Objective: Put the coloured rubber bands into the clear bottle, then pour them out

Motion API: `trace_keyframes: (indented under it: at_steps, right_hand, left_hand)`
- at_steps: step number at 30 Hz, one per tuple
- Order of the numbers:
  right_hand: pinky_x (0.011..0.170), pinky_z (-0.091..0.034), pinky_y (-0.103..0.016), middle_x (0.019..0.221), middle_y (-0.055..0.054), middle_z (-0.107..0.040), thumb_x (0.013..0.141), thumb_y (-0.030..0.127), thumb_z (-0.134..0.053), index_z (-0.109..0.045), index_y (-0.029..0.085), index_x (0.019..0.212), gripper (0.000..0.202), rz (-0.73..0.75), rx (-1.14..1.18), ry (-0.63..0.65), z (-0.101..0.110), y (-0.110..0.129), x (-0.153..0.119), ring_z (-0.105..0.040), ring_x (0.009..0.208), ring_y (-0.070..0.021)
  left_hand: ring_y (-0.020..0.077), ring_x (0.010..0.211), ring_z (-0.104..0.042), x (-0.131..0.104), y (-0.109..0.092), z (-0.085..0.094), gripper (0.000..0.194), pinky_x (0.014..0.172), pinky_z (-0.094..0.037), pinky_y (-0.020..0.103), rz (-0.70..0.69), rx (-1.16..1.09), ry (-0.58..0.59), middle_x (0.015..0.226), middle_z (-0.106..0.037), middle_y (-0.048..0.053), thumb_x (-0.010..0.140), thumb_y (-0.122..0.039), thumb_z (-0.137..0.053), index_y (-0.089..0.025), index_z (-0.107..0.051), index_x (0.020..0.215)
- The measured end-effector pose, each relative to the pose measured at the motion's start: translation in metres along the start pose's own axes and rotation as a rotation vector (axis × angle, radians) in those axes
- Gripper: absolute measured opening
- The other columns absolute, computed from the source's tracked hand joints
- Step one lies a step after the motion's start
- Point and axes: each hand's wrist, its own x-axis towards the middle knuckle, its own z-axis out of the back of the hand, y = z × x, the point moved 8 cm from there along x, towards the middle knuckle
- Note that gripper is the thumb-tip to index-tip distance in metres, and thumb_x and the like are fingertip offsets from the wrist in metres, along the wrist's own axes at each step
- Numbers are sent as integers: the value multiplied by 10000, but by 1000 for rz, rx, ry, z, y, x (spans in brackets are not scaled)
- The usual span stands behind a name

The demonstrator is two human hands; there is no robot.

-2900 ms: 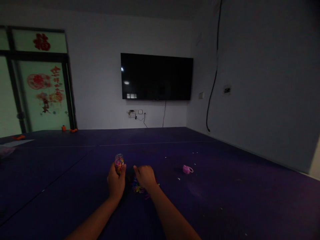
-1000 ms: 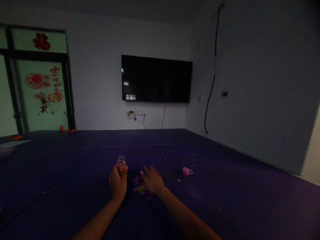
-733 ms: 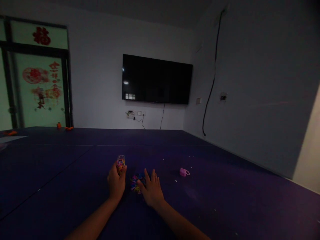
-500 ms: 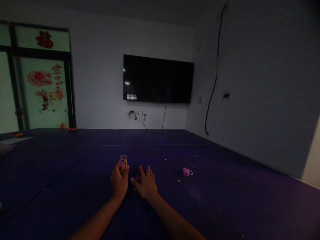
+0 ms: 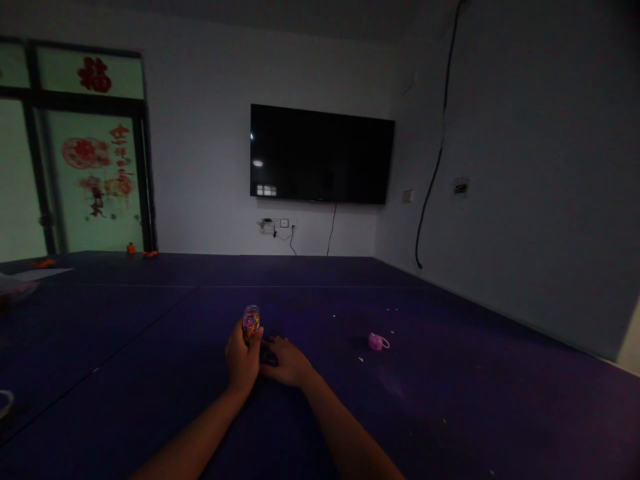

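Note:
My left hand is wrapped round a small clear jar that stands upright and holds many small colourful pieces. No lid sits on its mouth. Close beside it, my right hand is low over the purple surface, its fingers together and bent towards the thumb. Small dark and coloured bits show in the hollow between thumb and fingers, too dim to name. A pink cap with a loop lies to the right, apart from both hands.
White scraps are scattered on the purple surface. Orange objects lie along the far left edge, near a clear plastic bag. Part of a round rim shows at the left border. A television hangs on the far wall.
My right hand's spread fingers have come together and curled in over the small bits, nearer the jar. My left hand keeps the jar. The view has shifted slightly.

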Motion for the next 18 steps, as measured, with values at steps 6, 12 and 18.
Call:
trace_keyframes:
  at_steps: [6, 12, 18]
  right_hand:
    - [990, -340, -357, 1228, -87, -576, 747, 468, -647, -579, 233, 1195, 510, 148, 46, 18, -5, 12, -2, -511, 1141, -248]
    - [861, -381, -319, 1072, -77, -598, 794, 248, -609, -639, 192, 1043, 257, 140, 12, -24, -6, 8, 2, -542, 1001, -210]
    - [836, -368, -305, 995, -62, -593, 789, 132, -550, -644, 179, 938, 182, 113, -33, -84, -1, 5, 4, -517, 980, -196]
  left_hand:
    - [283, 901, -624, 0, 1, 0, 506, 776, -489, 414, 18, -3, 8, 1000, -648, 123, 788, -536, -486, -157, -538, 1119]
    - [285, 908, -619, 0, -1, -1, 507, 772, -489, 415, 4, -8, 25, 1006, -643, 123, 796, -538, -480, -154, -532, 1123]
    - [286, 891, -621, 0, 3, -2, 511, 754, -489, 405, -6, 22, 15, 999, -644, 124, 791, -536, -491, -151, -535, 1124]
